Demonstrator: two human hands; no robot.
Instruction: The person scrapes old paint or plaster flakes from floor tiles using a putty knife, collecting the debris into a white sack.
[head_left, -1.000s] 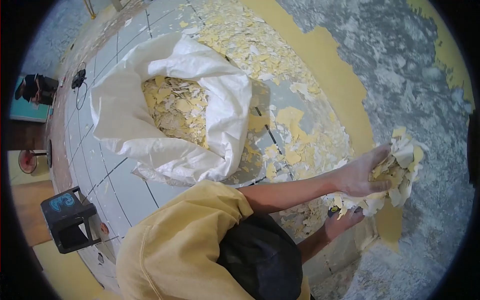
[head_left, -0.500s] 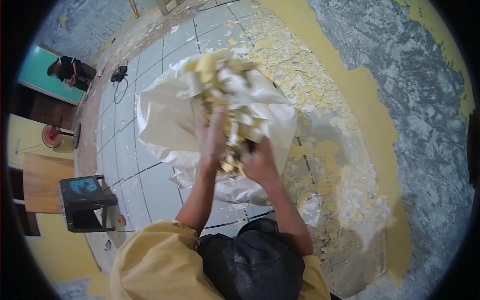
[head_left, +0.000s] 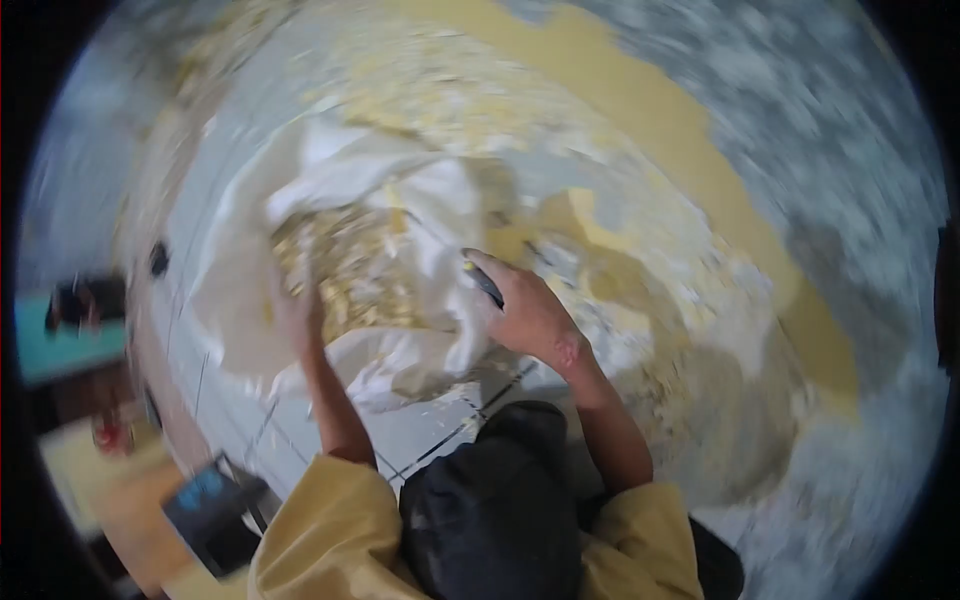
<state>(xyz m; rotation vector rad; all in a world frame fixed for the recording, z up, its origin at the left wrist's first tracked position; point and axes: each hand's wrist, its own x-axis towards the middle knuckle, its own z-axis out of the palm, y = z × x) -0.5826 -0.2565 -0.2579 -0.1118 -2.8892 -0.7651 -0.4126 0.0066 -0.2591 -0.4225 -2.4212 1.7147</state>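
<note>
A white sack (head_left: pixel 225 310) lies wide open on the tiled floor, with yellow and white paint flakes (head_left: pixel 365 270) inside it. My left hand (head_left: pixel 300 315) is at the left part of the sack's mouth, over the flakes, its fingers stretched out and somewhat blurred. Just right of the sack, my right hand (head_left: pixel 535 310) is closed round a small tool with a dark handle (head_left: pixel 485 282). Its working end is not clear to me.
Loose paint flakes (head_left: pixel 420 85) cover the floor beyond the sack and along the partly stripped wall (head_left: pixel 820 120). A dark plastic stool (head_left: pixel 215 515) stands at lower left. Another person (head_left: pixel 88 302) is farther off at the left.
A heap of flakes held between both hands has dropped into the sack. My hands have moved apart, the right one out past the sack's edge. The view has turned.
</note>
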